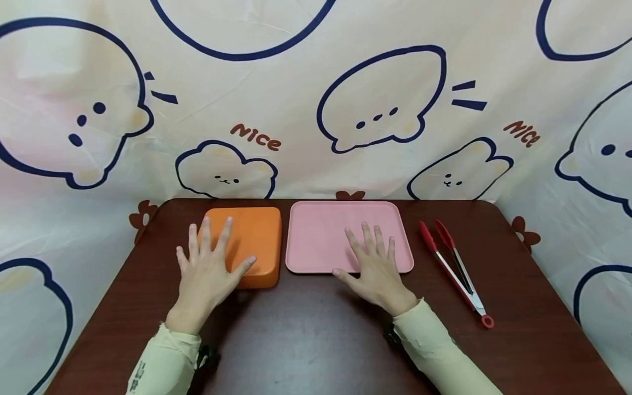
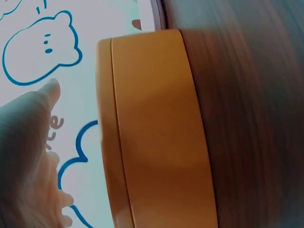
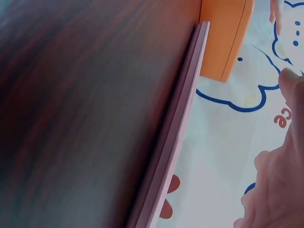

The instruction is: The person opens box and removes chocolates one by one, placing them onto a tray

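Observation:
Fingers spread, my left hand [image 1: 204, 274] is held over the left part of an orange lidded box [image 1: 257, 236]. In the left wrist view a gap shows between that hand [image 2: 28, 142] and the box [image 2: 152, 123], whose lid seam runs along its side. My right hand [image 1: 377, 271] hovers with spread fingers over the front right of a pink tray [image 1: 316, 236]. The right wrist view shows the tray's edge [image 3: 178, 123] apart from the right hand [image 3: 280, 166]. Neither hand holds anything.
Tongs [image 1: 456, 274] with red tips and handles lie spread on the dark wooden table [image 1: 306, 340], right of the tray. A pale cloth [image 1: 296, 99] printed with cartoon animals hangs behind the table and along both sides.

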Available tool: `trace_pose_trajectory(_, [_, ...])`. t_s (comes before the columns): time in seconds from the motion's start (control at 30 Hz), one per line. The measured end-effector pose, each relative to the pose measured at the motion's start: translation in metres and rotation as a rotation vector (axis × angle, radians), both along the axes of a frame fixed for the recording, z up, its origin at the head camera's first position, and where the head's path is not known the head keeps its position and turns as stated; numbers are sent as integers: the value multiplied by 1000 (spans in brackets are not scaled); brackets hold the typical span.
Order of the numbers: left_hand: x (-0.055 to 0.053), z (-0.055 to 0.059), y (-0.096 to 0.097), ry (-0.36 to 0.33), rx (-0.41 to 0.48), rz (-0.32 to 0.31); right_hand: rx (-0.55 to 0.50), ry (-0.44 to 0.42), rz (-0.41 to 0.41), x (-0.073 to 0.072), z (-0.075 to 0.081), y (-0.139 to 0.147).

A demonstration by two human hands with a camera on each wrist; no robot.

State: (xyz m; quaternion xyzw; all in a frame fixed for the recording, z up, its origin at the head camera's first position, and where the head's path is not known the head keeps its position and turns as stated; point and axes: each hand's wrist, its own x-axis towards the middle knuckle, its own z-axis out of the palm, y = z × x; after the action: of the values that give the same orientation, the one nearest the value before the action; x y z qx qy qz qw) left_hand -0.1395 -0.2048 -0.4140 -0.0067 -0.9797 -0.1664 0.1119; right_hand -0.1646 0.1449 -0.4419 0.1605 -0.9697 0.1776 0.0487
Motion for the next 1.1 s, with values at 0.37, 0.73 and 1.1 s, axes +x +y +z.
trace_pose_trajectory(0.37, [-4,-4,-26,27,0,18,34,-17,66,-6,0,-20])
trace_pose_trajectory(0.73, [-6,-8,-45,1,83,-9,6,-13,130,-4,-6,-40])
trace_pose_trajectory(1.1, [-6,-7,-64,-178,194,-91,-15,-35,241,-6,-8,-70])
